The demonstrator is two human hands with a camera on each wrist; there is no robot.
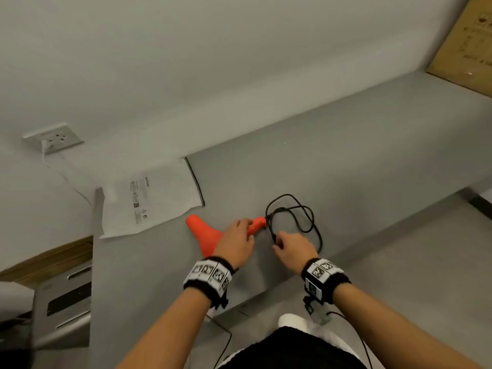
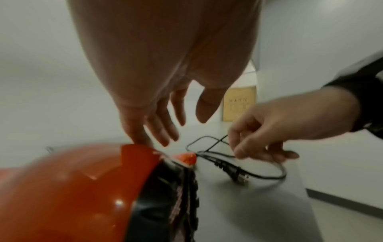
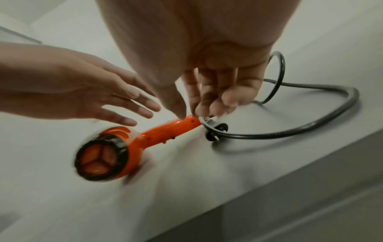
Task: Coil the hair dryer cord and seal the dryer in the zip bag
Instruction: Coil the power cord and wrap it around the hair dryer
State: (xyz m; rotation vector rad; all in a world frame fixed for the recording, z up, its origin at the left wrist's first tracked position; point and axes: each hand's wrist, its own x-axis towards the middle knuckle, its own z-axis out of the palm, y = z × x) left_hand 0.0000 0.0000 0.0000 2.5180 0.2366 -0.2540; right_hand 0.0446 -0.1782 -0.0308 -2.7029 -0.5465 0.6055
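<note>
- I see the hair dryer [image 1: 203, 231] lying on its side on the grey ledge [image 1: 346, 155]: glossy orange, with a black ring and a three-spoke grille at the back
- Its nozzle points toward the zip bag [image 1: 159, 203], which lies flat just beside it, white with small print and a dark zip edge
- The black cord [image 3: 353, 96] leaves the handle end in loose loops, with the plug [image 2: 238, 173] close by
- My left hand [image 1: 237, 241] is spread wide over the handle; I cannot tell whether it touches
- My right hand [image 1: 295, 246] pinches the cord near the handle end
</note>
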